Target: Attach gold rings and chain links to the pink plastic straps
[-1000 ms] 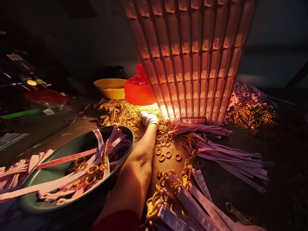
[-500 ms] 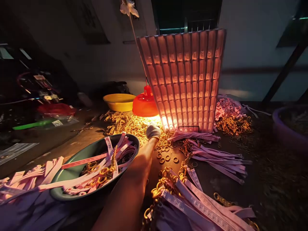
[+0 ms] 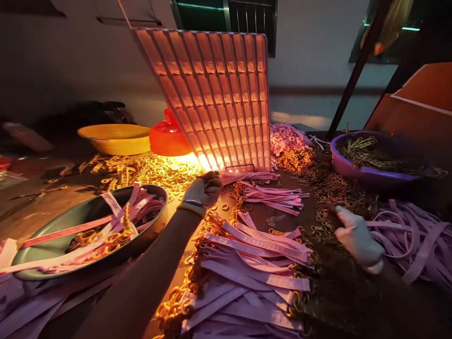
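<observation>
My left hand [image 3: 204, 190], in a light glove with bands at the wrist, is over the right edge of the lit pile of gold rings [image 3: 165, 175]. Its fingers are curled; whatever they hold is hidden. Over a heap of dark metal clasps [image 3: 326, 195] is my right hand [image 3: 358, 238], also in a pale glove. Its fingers are drawn together toward the clasps, and I cannot make out anything between them. Pink straps with gold rings on their ends [image 3: 254, 273] lie stacked between my forearms. A smaller strap bundle [image 3: 273, 195] lies beyond.
A ribbed plastic tray [image 3: 215, 94] stands upright before a red lamp [image 3: 169, 136]. At left are a yellow basin [image 3: 116, 141] and a green basin [image 3: 38, 254] holding straps and rings. A purple basin [image 3: 374, 174] and loose pink straps [image 3: 416, 235] are at right.
The view has turned right. My left hand has drawn back from the ring pile under the lamp, its fingers now curled. My right hand has come into view at the clasps.
</observation>
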A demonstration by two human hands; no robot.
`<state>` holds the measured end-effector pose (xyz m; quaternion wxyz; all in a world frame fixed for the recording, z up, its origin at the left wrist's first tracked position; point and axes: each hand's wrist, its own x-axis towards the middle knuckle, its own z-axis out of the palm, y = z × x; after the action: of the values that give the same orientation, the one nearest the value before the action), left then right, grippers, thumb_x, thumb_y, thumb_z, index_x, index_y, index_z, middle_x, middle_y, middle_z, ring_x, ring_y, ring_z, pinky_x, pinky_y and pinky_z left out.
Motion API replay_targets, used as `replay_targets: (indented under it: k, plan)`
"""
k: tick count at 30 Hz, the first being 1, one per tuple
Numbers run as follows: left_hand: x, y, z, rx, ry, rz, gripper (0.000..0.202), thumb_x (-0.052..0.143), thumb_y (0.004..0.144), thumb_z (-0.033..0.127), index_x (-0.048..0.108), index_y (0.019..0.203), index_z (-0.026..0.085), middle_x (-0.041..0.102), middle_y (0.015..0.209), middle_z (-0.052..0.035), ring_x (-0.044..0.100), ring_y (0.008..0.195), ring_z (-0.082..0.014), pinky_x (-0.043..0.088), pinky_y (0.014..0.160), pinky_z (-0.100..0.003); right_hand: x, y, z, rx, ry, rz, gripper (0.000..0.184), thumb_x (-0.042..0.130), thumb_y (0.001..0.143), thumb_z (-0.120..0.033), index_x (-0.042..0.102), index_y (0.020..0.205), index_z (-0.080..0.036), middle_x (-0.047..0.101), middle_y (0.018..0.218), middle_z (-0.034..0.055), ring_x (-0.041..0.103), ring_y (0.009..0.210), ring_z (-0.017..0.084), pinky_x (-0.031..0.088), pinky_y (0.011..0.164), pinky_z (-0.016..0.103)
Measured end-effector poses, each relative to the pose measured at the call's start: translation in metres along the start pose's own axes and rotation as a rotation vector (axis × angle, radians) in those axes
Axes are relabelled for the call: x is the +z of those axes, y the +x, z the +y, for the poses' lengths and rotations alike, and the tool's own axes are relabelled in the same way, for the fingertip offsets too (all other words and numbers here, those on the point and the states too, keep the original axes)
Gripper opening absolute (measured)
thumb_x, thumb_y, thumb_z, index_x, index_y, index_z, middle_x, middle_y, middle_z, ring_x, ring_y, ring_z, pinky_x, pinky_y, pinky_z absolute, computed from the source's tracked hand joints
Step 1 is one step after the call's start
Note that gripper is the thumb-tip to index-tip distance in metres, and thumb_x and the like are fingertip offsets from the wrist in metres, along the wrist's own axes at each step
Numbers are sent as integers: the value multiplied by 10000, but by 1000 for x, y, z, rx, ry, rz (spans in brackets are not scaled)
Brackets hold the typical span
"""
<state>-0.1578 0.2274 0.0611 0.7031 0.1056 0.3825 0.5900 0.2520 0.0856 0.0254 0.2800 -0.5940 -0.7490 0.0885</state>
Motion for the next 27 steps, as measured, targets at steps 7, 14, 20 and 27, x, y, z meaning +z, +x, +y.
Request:
replay_targets:
  k: [7,14,20,27]
  plan:
    - [38,-7,-107,-160,339,-100,147,587,963,266,611,982,122,579,754,16,490,516,-56,393,413,-152,49,39,-84,-162,-94,-359,341,459,748,-13,657,993,-144,703,994,108,627,913,212,426,769,268]
    - [-6,-16,-159,-204,686,64,278,617,946,316,620,1167,147,653,1101,-80,652,885,-173,586,742,-340,86,46,-92,-241,-82,-559,207,546,718,-24,683,798,-157,689,779,36,581,711,155,293,592,244]
    - [-13,-34,-163,-190,697,78,232,606,954,320,626,1097,139,652,976,-48,622,746,-126,558,635,-270,89,36,-89,-268,10,-653,215,567,641,-23,687,726,-180,668,665,6,562,625,150,285,544,244]
    - [12,-82,-145,-115,480,-98,274,674,847,408,553,837,162,487,621,52,427,433,-43,217,354,-147,77,41,-75,-138,219,-337,382,468,801,-73,669,1110,-172,717,1016,90,636,905,212,468,803,286]
